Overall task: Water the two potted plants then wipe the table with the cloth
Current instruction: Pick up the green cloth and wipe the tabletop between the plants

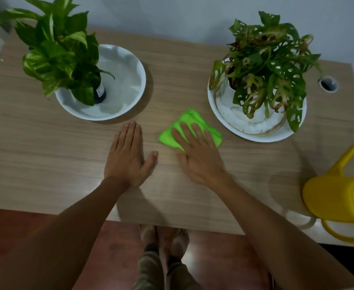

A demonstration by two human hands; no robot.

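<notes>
A bright green cloth (pixel 189 121) lies folded on the wooden table (pixel 46 153), between the two plants. My right hand (pixel 197 153) presses flat on its near part, fingers spread. My left hand (pixel 128 155) rests flat and open on the bare wood to the left of the cloth, holding nothing. A green-and-cream leafy plant (pixel 54 51) stands in a dark pot inside a white bowl (pixel 128 76) at the back left. A plant with holed, partly browned leaves (pixel 270 65) sits on a white saucer (pixel 230 124) at the back right.
A yellow watering can (pixel 337 199) stands at the table's right front corner, spout pointing up and back. A round cable hole (pixel 328 84) is set in the table at the far right. The table's front edge runs just below my forearms, with red-brown floor beneath.
</notes>
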